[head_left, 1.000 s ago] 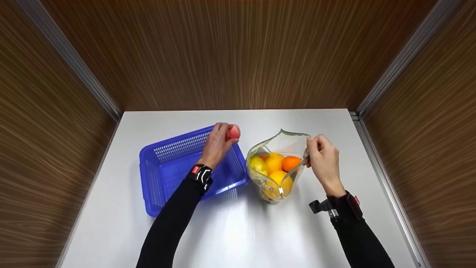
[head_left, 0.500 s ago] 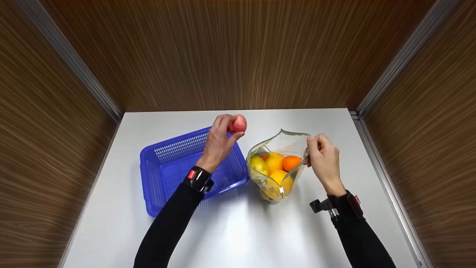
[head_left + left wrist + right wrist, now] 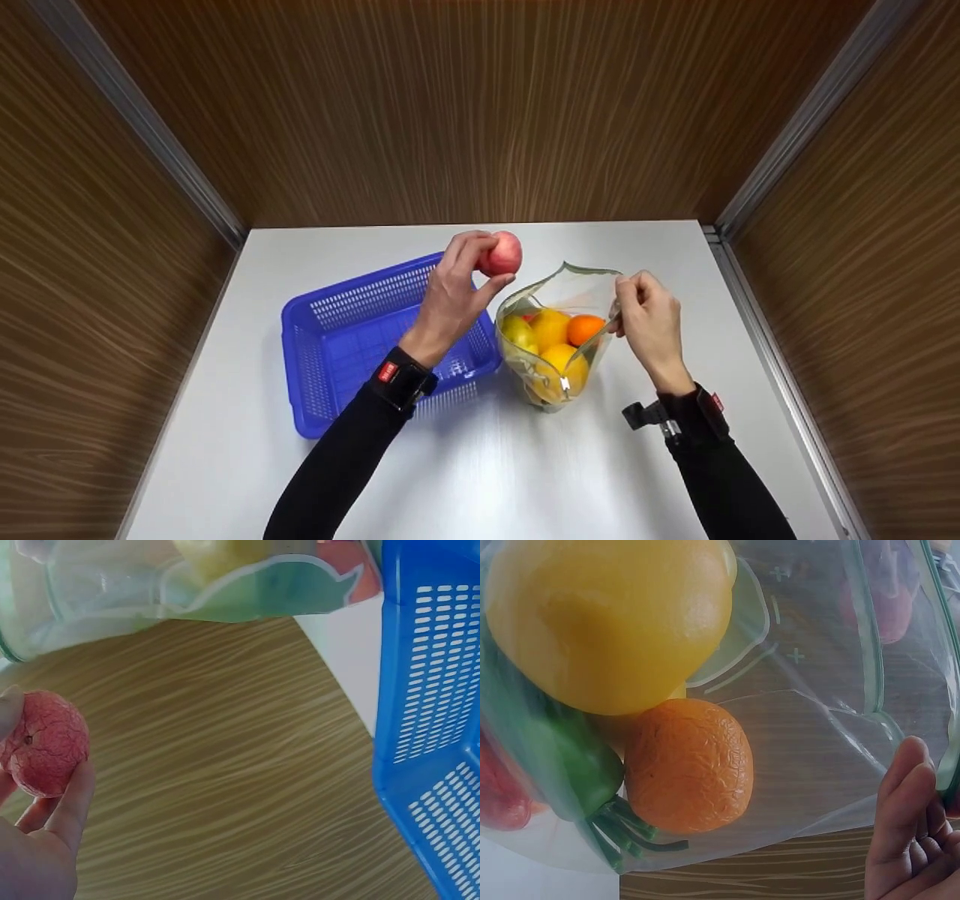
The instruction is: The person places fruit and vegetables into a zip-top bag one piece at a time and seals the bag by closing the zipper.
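Between the thumb and fingers of my left hand (image 3: 454,292) is a red apple (image 3: 505,253), held above the table just behind the bag and past the basket's right corner. The apple's (image 3: 51,742) wrinkled skin and small stem pit show in the left wrist view. My right hand (image 3: 651,322) pinches the right edge of a clear zip bag (image 3: 585,289), whose mouth gapes upward. Inside it lie an orange (image 3: 587,328), a yellow-green fruit (image 3: 519,334) and large yellow fruits (image 3: 564,366). The right wrist view also shows a green vegetable with stems (image 3: 585,772) through the plastic.
A blue perforated basket (image 3: 288,367) stands on the white table (image 3: 450,480), left of the bag and close against it. Wood-grain panels (image 3: 480,112) rise behind the table and along both sides.
My left hand has lifted the apple away from the basket's back right corner and carried it right, towards the bag. The right hand keeps its grip on the bag's edge.
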Action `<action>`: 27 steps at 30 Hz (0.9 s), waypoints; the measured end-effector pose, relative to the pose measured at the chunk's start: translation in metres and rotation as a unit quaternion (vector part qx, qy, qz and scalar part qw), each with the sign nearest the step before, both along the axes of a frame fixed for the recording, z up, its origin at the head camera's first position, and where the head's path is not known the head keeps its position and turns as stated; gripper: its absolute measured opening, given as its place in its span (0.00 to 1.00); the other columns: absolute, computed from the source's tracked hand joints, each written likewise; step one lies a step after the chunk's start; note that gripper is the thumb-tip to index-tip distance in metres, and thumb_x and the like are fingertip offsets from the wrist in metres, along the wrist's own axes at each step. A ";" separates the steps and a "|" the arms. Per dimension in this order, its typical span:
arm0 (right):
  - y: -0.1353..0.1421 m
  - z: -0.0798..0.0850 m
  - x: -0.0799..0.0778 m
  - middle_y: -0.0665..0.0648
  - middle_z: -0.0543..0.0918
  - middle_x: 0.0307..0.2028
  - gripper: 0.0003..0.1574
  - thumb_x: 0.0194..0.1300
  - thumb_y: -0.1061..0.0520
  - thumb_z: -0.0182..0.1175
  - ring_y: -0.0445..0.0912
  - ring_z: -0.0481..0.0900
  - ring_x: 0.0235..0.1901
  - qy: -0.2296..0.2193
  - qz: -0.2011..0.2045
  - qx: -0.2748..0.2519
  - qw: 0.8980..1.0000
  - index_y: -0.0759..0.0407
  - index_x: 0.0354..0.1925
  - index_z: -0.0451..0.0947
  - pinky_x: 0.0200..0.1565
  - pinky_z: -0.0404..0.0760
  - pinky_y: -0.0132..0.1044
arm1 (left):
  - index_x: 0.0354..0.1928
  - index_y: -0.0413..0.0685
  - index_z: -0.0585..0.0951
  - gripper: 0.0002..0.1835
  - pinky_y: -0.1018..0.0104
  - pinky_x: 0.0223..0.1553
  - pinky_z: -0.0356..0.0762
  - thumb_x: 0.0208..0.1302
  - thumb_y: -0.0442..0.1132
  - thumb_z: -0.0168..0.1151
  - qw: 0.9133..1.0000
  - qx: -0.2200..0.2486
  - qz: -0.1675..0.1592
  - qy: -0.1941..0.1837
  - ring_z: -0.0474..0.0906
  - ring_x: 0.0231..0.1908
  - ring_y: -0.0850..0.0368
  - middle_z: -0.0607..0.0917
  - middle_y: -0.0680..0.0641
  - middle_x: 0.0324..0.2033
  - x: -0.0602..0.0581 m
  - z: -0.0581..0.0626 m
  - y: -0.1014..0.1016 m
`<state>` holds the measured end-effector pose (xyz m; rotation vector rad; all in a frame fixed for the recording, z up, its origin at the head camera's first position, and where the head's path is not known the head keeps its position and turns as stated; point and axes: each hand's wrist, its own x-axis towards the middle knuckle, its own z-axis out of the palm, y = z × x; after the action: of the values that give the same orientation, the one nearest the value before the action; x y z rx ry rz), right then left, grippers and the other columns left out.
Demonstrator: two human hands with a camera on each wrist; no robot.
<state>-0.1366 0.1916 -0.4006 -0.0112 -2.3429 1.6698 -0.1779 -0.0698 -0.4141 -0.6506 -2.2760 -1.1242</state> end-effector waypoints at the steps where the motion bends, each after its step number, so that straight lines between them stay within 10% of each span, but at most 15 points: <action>1: 0.000 0.000 0.000 0.65 0.79 0.19 0.19 0.78 0.64 0.52 0.50 0.77 0.11 0.000 0.000 0.001 1.000 0.69 0.27 0.71 0.15 0.76 0.31 | 0.56 0.40 0.80 0.25 0.64 0.57 0.81 0.62 0.46 0.75 1.000 -0.004 -0.001 0.003 0.81 0.52 0.48 0.80 0.40 0.55 0.001 0.002 0.001; 7: 0.002 0.000 0.000 0.66 0.79 0.19 0.19 0.78 0.64 0.52 0.56 0.77 0.12 0.003 0.002 0.005 1.000 0.69 0.27 0.71 0.15 0.77 0.33 | 0.57 0.41 0.79 0.25 0.63 0.60 0.78 0.62 0.43 0.75 1.000 -0.019 -0.008 0.013 0.82 0.54 0.47 0.79 0.39 0.56 0.008 0.009 0.008; 14: 0.002 0.000 0.000 0.72 0.78 0.20 0.19 0.78 0.64 0.52 0.37 0.74 0.10 -0.001 0.000 -0.010 1.000 0.71 0.27 0.70 0.15 0.74 0.27 | 0.60 0.41 0.77 0.26 0.63 0.60 0.78 0.64 0.40 0.73 0.998 -0.050 -0.040 0.027 0.81 0.56 0.46 0.77 0.37 0.59 0.018 0.015 0.017; 27: 0.001 0.003 0.002 0.63 0.78 0.18 0.19 0.78 0.64 0.52 0.48 0.76 0.11 0.001 -0.003 -0.002 1.000 0.71 0.27 0.71 0.15 0.75 0.29 | 0.66 0.45 0.75 0.28 0.61 0.61 0.78 0.67 0.43 0.71 0.983 -0.166 -0.072 0.044 0.81 0.59 0.47 0.77 0.38 0.63 0.036 0.017 0.033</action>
<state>-0.1351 0.1926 -0.3978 -0.0164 -2.3363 1.6714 -0.1419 -0.0373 -0.3968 -0.9877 -2.3913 -0.7648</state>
